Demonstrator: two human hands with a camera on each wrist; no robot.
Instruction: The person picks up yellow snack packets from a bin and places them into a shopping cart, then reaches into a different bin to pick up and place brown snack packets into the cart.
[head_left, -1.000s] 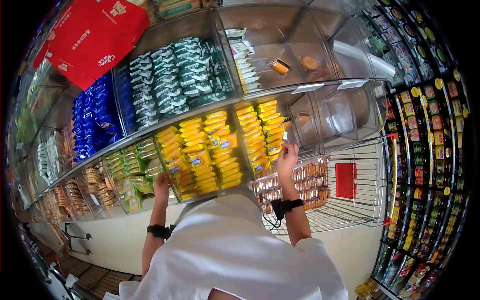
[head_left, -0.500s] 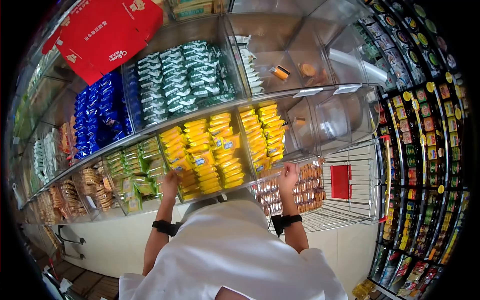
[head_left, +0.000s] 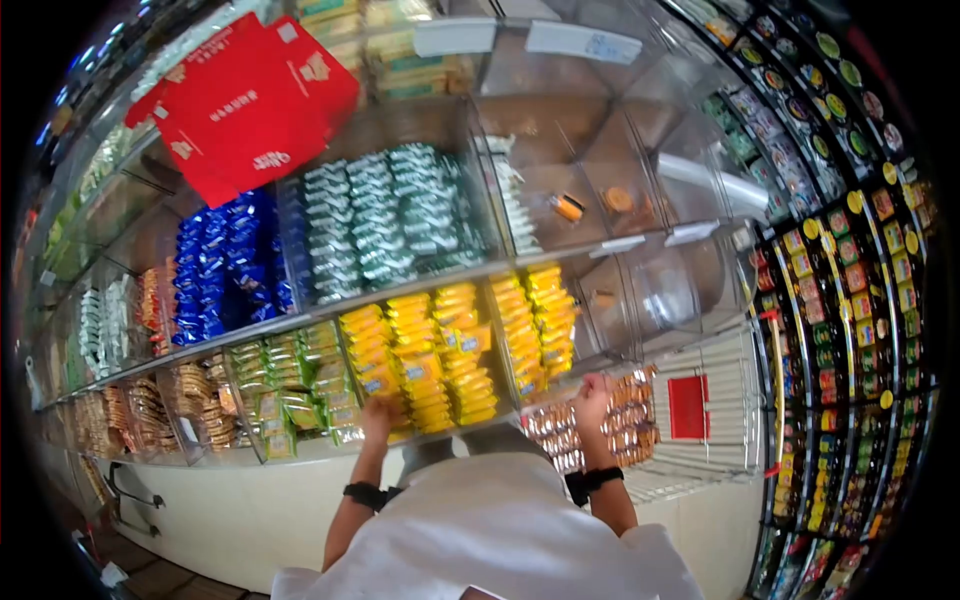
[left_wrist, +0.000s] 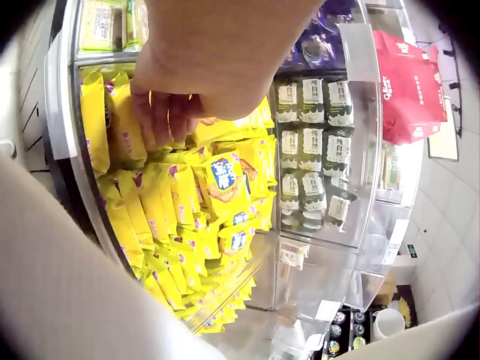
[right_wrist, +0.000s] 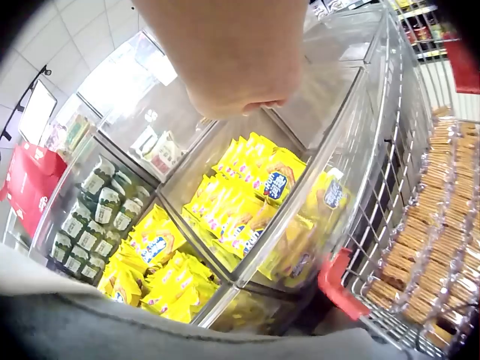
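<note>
My left hand (head_left: 382, 415) is at the near left corner of a clear bin full of yellow snack packets (head_left: 420, 372). In the left wrist view its fingers (left_wrist: 160, 120) point down among the upright packets (left_wrist: 124, 124) at the bin's end, touching them. My right hand (head_left: 592, 390) hangs in front of the neighbouring bin, which holds more yellow packets (head_left: 548, 320). Its fingers are curled in and nothing shows in them. In the right wrist view the right hand (right_wrist: 247, 82) is above that bin, apart from its packets (right_wrist: 259, 176).
A wire shopping cart (head_left: 735, 440) stands at the right, with rows of brown snack packs (head_left: 630, 400) below my right hand. Green packets (head_left: 290, 400) fill the bin to the left. Dark green packs (head_left: 380, 225), blue packs (head_left: 225, 270) and a red box (head_left: 245, 115) are behind.
My left hand has moved right from the bin divider onto the yellow packets. The right hand has drawn back from its yellow packets toward my body. The head view has shifted.
</note>
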